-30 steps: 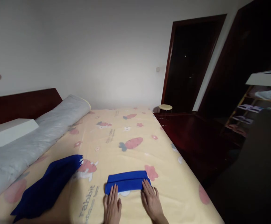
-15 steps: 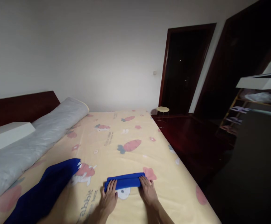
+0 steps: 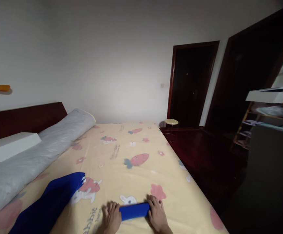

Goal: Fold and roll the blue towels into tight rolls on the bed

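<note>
A strip of bright blue cloth [image 3: 134, 211], folded or rolled narrow, lies on the patterned bed sheet [image 3: 170, 175] near its front. My left hand [image 3: 112, 217] has its curled fingers on the cloth's left end. At the right end, my right hand [image 3: 156, 213] is likewise bent over the cloth, its fingertips at the far edge. Both hands cover the ends, so only the middle of the strip shows. To the left, a larger dark blue cloth [image 3: 50, 203] is spread loosely on the sheet.
A long grey bolster-like roll [image 3: 58, 139] lies along the headboard [image 3: 29, 117], with a white box [image 3: 16, 146] on it. Beyond the bed's right edge are a round stool [image 3: 171, 122], a dark door [image 3: 192, 84] and a shelf rack [image 3: 244, 126].
The blue strip has come closer to me and looks narrower, its visible fold turned over. My hands moved back with it, fingers now more curled. The view has tilted slightly upward.
</note>
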